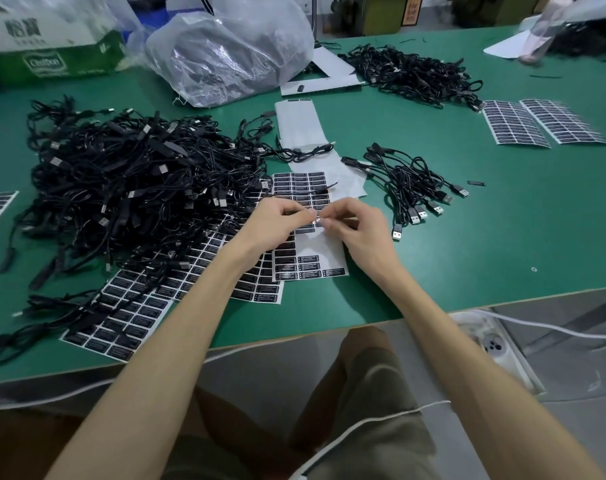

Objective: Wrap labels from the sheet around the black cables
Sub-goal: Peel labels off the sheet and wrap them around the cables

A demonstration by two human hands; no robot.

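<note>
Both hands meet above the label sheet (310,261) on the worktop (467,244). The fingers of the left hand (273,218) and right hand (358,225) pinch a black cable (324,189), the label hidden between them. Advisable: square the label's edges before pressing it closed.

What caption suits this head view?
Left hand and right hand pinch a small item above the label sheet, between cable pile and smaller cable bundle.

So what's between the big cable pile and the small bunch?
Head view: a label sheet, with the left hand and right hand above it.
</note>
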